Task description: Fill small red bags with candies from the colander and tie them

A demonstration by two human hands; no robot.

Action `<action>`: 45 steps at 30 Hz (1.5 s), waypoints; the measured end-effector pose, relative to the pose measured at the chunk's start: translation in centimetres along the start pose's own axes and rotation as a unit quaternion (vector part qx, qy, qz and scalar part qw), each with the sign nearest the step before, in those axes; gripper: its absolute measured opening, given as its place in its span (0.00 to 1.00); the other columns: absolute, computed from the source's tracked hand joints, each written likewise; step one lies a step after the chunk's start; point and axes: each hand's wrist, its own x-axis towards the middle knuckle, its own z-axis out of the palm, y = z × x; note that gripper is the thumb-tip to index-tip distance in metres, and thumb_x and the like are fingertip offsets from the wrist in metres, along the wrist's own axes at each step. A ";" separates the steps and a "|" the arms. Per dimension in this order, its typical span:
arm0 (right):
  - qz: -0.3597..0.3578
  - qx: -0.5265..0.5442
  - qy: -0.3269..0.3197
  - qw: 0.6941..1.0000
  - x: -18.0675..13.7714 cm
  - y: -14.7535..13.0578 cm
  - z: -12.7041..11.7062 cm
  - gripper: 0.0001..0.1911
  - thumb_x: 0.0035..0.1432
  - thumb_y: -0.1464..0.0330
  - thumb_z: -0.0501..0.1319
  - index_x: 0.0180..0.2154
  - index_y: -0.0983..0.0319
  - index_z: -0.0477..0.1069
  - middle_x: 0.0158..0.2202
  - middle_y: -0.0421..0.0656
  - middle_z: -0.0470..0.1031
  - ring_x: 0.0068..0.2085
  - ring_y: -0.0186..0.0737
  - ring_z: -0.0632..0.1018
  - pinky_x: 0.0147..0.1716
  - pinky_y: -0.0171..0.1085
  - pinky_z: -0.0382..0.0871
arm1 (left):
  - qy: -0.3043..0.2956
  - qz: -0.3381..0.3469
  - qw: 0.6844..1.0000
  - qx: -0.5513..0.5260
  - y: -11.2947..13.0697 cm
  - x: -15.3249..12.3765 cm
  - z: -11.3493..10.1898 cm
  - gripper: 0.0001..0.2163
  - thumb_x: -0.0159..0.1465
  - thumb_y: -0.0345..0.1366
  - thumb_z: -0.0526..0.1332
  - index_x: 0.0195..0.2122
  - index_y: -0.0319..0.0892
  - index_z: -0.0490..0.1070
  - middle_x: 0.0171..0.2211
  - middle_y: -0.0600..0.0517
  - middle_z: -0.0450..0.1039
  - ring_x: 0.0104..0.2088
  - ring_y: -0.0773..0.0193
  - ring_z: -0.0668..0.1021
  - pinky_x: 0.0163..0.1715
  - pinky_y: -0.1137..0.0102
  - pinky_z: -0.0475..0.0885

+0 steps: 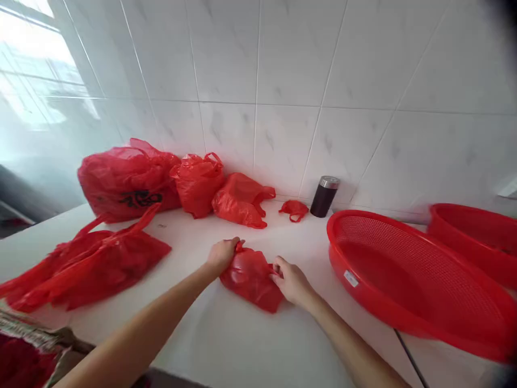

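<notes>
A: Where is the small red bag (251,277)?

B: It lies on the white table (226,339), in front of the person. Let us take this bag as the centre of the clock, with twelve towards the tiled wall (291,70).

A: And how do the hands hold it?

B: The left hand (222,255) is at ten o'clock of the bag, with its fingers closed together on the gathered plastic there. The right hand (291,281) is at three o'clock, and its thumb and fingers pinch a strip of the same bag. The plastic bulges between them; I cannot tell what is inside.

A: What is around it?

B: At twelve there is a slumped red bag (238,200), and at eleven an upright red bag (197,186) just beside it. At ten stands a large red bag (129,180) with black marks. A long red bag (100,264) lies at nine, its handles stretched out.

A: And on the other side?

B: At one o'clock there is a crumpled red bag (294,208), near a dark bottle (322,200) with a silver lid. At three rests a wide red basket (388,269) with a white label (351,278); a second red basket (472,237) is partly hidden behind it.
</notes>
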 end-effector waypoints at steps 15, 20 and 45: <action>0.026 0.043 0.044 0.998 -1.9 0.4 -1.5 0.16 0.64 0.54 0.49 0.33 0.57 0.66 0.22 0.35 0.68 0.24 0.35 0.69 0.24 0.32 0.53 | 0.017 -0.025 0.999 -0.010 -1.9 -0.3 -0.3 0.17 0.68 0.46 0.53 0.48 0.40 0.70 0.44 0.46 0.74 0.41 0.60 0.77 0.44 0.58 0.71; 0.004 0.181 0.057 0.982 -1.8 0.7 -3.1 0.19 0.61 0.53 0.52 0.26 0.59 0.65 0.19 0.35 0.60 0.22 0.32 0.59 0.23 0.32 0.52 | -0.022 -0.054 0.998 -0.038 -5.1 -0.4 -2.6 0.19 0.66 0.50 0.53 0.39 0.38 0.73 0.33 0.50 0.75 0.31 0.64 0.77 0.35 0.64 0.72; 0.052 0.416 0.111 0.901 -3.4 0.7 -3.7 0.16 0.59 0.53 0.58 0.36 0.59 0.67 0.31 0.42 0.72 0.35 0.39 0.75 0.30 0.34 0.70 | 0.032 -0.036 0.987 -0.155 -6.5 -10.6 -9.9 0.11 0.65 0.46 0.50 0.38 0.44 0.62 0.24 0.55 0.70 0.26 0.63 0.72 0.27 0.70 0.66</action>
